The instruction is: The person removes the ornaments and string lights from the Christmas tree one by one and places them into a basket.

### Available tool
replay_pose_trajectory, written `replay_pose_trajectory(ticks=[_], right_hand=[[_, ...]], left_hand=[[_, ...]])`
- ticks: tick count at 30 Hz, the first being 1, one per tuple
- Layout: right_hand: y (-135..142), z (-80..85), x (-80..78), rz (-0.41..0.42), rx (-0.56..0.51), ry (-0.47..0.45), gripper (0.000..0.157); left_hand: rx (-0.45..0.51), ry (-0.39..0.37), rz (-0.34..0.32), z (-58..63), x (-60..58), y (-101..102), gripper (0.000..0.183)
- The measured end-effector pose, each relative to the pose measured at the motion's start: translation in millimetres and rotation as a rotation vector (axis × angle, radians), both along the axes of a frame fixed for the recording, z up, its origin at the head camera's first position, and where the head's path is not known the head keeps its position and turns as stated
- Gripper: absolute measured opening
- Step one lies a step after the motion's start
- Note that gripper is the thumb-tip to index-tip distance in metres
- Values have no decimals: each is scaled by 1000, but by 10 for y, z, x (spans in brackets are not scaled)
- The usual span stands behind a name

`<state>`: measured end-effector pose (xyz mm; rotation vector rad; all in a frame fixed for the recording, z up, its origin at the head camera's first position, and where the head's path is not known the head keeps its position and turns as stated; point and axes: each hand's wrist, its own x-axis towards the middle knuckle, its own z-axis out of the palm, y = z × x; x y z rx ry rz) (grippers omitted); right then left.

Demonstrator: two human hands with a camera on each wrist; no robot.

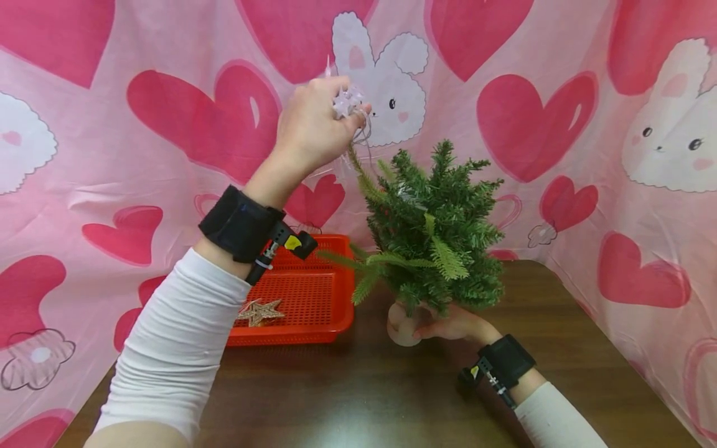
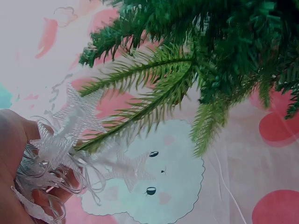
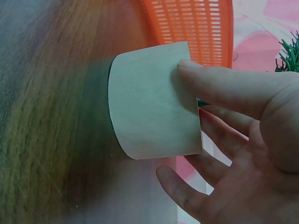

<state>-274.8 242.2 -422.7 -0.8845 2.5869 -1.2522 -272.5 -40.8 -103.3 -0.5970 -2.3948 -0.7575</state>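
Note:
A small artificial Christmas tree (image 1: 448, 224) stands upright on the table in a pale round pot (image 3: 149, 107). My right hand (image 1: 456, 325) grips that pot from the right, its thumb against the pot's side in the right wrist view. Raised above the tree's left side, my left hand (image 1: 313, 121) holds a bundle of star string lights (image 2: 70, 123) with clear plastic stars and looped transparent wire. One clear star (image 2: 133, 170) dangles beyond the fingers, close to a light green branch tip (image 2: 135, 112). Some of the bundle is hidden by the palm.
An orange-red plastic basket (image 1: 343, 292) sits on the brown wooden table (image 1: 347, 386), left of the tree. In it lies a glittery gold star (image 1: 261, 313). A pink curtain (image 1: 448, 112) with hearts and rabbits hangs behind the table. My left forearm covers part of the basket.

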Motion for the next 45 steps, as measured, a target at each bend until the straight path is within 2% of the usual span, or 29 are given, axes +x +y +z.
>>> replay_pose_trajectory(ticks=[2,3,5,7,9,12,15,18,21,24,27,29,31,34,36,40,45], right_hand=[[-1,12,-1,21,55,8,71],[1,18,-1,37,76,13,69],[3,28,-3,60,102,-2,66],[-4,30,-9,66,105,-22,67],[-9,25,-13,59,98,-51,73],[-32,2,-29,33,83,-82,79],[-57,-18,-39,16,83,-69,83],[-85,-17,-39,22,69,-31,83],[-96,2,-27,13,73,-54,84],[-95,29,-17,-8,105,-124,83],[-88,66,-6,-36,129,-179,82],[-84,86,0,-49,129,-200,81],[-83,103,9,-52,120,-220,81],[-85,109,18,-43,110,-231,81],[-87,109,22,-38,102,-229,82],[-88,108,17,-35,98,-234,83],[-76,113,6,-36,114,-265,85]], left_hand=[[-7,17,16,8,-9,-14,27],[8,19,2,12,-17,-18,26],[60,-7,-42,23,-33,-20,21],[149,-61,-115,31,-58,-20,19],[284,-153,-210,40,-86,-19,17],[479,-337,-340,40,-141,-38,17],[620,-497,-429,18,-208,-84,19],[678,-559,-445,-12,-278,-135,22],[671,-545,-398,-35,-334,-173,23],[591,-500,-357,-54,-368,-191,24],[420,-416,-332,-69,-381,-182,21],[264,-358,-297,-75,-373,-166,21],[69,-291,-246,-78,-358,-152,34],[-186,-229,-149,-83,-323,-141,53],[-318,-206,-92,-88,-298,-132,51],[-467,-198,0,-101,-249,-107,46],[-554,-164,65,-136,-224,-57,67]])
